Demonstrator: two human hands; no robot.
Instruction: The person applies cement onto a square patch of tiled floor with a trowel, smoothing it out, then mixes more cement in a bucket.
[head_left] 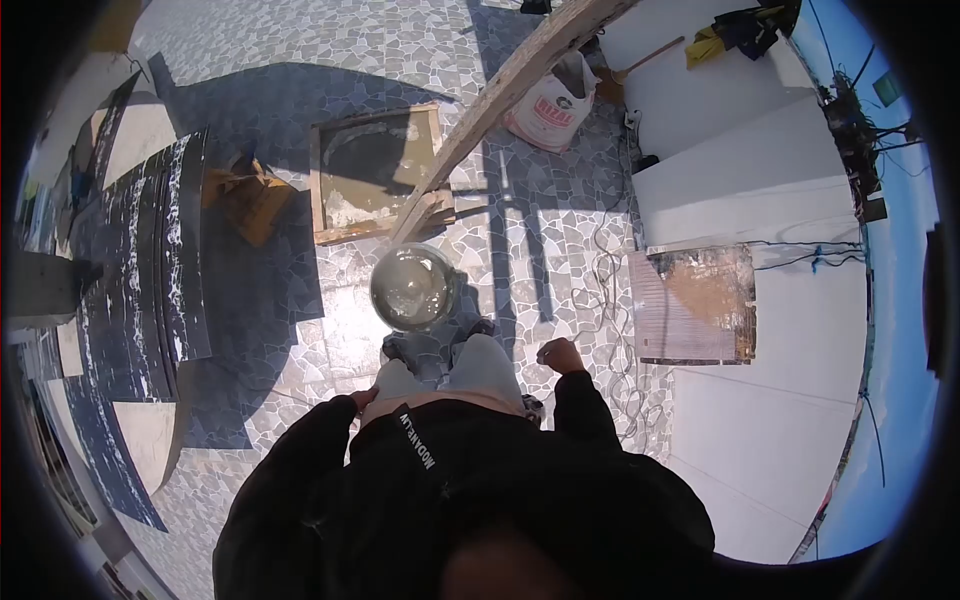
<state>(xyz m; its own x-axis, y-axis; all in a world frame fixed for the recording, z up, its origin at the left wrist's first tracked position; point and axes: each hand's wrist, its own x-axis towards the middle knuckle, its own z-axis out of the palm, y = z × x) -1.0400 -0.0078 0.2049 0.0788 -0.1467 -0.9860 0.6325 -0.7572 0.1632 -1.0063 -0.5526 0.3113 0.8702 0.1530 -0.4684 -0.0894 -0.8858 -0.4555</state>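
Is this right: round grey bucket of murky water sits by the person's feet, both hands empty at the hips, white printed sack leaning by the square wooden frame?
One error, per the head view: the white printed sack sits by the long wooden beam, apart from the square wooden frame. The round grey bucket by the feet and empty left hand and right hand hold.

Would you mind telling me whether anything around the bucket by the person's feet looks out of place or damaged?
The sack slumps open against the wall, loose cable lies tangled across the tiles, and a plank leans askew over the wooden tray. The bucket stands upright, nothing visibly spilled.

floor (560,250) – mosaic stone tiles | wall (760,170) – white | light – hard sun, sharp shadows
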